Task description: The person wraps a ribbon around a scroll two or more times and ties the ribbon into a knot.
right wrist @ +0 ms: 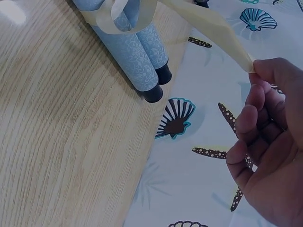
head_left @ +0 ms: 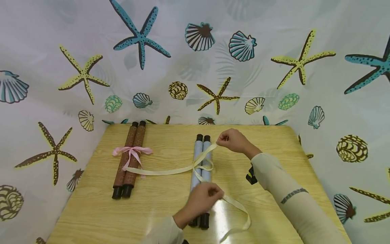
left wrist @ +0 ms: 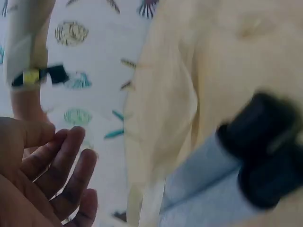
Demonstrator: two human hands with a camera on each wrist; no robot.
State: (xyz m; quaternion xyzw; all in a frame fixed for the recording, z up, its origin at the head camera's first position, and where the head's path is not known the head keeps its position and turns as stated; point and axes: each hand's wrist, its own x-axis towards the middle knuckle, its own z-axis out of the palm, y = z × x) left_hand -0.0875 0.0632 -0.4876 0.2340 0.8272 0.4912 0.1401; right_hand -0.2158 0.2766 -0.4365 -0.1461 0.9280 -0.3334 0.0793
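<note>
A pale blue double-rolled scroll (head_left: 206, 174) with black end knobs lies lengthwise on the table. A cream ribbon (head_left: 201, 156) crosses around its middle and forms a loop there. My right hand (head_left: 234, 140) pinches one part of the ribbon between thumb and fingertips, drawn taut up and to the right, as the right wrist view shows. Over the scroll's near half, my left hand (head_left: 203, 199) pinches another stretch of ribbon, whose tail curls down to the right. In the left wrist view the left hand (left wrist: 52, 175) has its other fingers loosely bent.
To the left lies a brown patterned double scroll (head_left: 130, 159) tied with a pink ribbon bow (head_left: 132, 150). A cream ribbon end reaches across to it. Starfish-and-shell printed cloth (head_left: 182, 67) surrounds the wooden table (head_left: 91, 210).
</note>
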